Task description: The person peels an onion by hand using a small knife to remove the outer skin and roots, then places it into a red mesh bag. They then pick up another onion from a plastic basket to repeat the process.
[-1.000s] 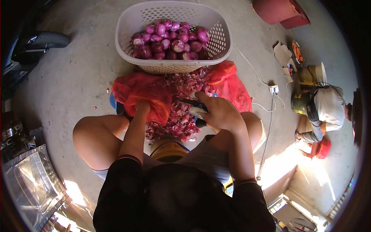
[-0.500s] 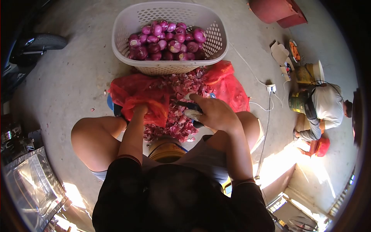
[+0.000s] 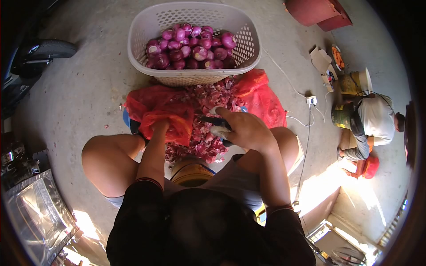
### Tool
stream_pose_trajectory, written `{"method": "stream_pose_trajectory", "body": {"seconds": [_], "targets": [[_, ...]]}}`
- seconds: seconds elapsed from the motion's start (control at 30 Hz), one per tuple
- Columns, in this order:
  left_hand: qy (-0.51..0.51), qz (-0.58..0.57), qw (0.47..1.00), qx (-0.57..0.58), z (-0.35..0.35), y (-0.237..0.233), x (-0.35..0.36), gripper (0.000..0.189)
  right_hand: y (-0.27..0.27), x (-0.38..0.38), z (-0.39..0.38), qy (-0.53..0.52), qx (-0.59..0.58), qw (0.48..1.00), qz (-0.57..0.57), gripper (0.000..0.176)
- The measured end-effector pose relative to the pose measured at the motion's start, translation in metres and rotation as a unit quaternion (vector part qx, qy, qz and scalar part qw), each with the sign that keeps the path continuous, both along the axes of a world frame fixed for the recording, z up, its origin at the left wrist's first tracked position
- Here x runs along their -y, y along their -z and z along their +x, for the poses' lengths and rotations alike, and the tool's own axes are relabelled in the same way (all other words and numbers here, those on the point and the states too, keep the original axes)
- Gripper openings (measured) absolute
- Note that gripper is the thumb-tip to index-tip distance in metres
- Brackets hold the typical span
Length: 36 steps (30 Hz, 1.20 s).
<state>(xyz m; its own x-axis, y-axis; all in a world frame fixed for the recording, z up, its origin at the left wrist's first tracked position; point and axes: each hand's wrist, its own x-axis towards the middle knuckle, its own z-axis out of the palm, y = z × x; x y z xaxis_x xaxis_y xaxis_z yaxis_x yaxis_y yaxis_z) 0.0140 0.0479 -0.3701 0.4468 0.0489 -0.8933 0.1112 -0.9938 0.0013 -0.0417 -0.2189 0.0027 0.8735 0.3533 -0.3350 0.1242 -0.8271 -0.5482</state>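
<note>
My left hand [image 3: 161, 124] reaches into the mouth of a red mesh bag [image 3: 151, 106], and its fingers are hidden in the netting. A dark knife [image 3: 214, 120] is gripped in my right hand [image 3: 246, 129], whose thumb and a finger have whitish coverings at the tips. Under the knife lies a heap of red onion skins [image 3: 205, 144]. Another red mesh bag [image 3: 264, 104] is spread at the right of the heap. Beyond both hands stands a light plastic basket [image 3: 137, 53] holding many peeled red onions [image 3: 191, 48].
A yellow bucket [image 3: 191, 177] is between my legs. White cables run to a power strip [image 3: 311, 100] on the right. Farther right another person [image 3: 375, 119] bends beside buckets [image 3: 350, 83]. A wheel [image 3: 53, 48] stands at the left.
Almost nothing differs. Both hands stay in place, with the left one still in the bag and the right one still holding the knife.
</note>
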Motion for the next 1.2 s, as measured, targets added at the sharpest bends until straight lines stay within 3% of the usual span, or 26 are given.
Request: {"method": "stream_pose_trajectory", "body": {"seconds": [0.07, 0.17, 0.27, 0.37, 0.47, 0.7, 0.87, 0.97, 1.07, 1.17, 1.2], "targets": [[-0.022, -0.033, 0.998, 0.041, -0.004, 0.02, -0.005, 0.067, 0.0, 0.001, 0.0, -0.006, -0.003, 1.0, -0.006, 0.048], [-0.005, 0.007, 1.0, -0.008, 0.0, -0.028, 0.005, 0.067, -0.001, 0.003, -0.001, -0.011, -0.004, 1.0, -0.012, 0.048], [-0.055, -0.029, 0.992, 0.108, -0.007, 0.06, -0.024, 0.066, -0.002, 0.003, -0.002, -0.014, 0.001, 1.0, -0.013, 0.047], [0.02, -0.11, 0.994, 0.009, 0.002, 0.044, -0.017, 0.053, 0.001, 0.003, -0.002, -0.016, 0.019, 1.0, -0.005, 0.047], [0.033, -0.127, 0.991, 0.02, 0.004, 0.04, -0.01, 0.05, -0.003, 0.004, -0.003, -0.009, 0.012, 1.0, -0.006, 0.047], [0.025, -0.212, 0.972, 0.101, 0.007, 0.031, -0.014, 0.043, -0.006, 0.004, -0.003, -0.012, -0.016, 1.0, -0.019, 0.048], [0.015, -0.365, 0.905, 0.216, 0.009, 0.016, -0.01, 0.039, -0.002, 0.007, -0.003, -0.011, -0.02, 0.999, -0.025, 0.049], [0.009, -0.39, 0.906, 0.166, 0.011, -0.008, -0.007, 0.037, -0.001, 0.01, -0.003, -0.006, -0.013, 1.0, -0.024, 0.049], [-0.014, -0.312, 0.948, -0.054, 0.026, -0.098, 0.011, 0.024, -0.006, 0.011, -0.002, -0.004, -0.014, 1.0, -0.023, 0.049], [-0.166, -0.315, 0.904, -0.235, 0.037, -0.195, 0.036, 0.032, -0.007, 0.011, -0.002, 0.003, -0.008, 1.0, -0.008, 0.048], [-0.187, -0.348, 0.894, -0.212, 0.036, -0.212, 0.043, 0.032, -0.007, 0.012, -0.003, 0.007, -0.004, 1.0, -0.003, 0.048]]}}
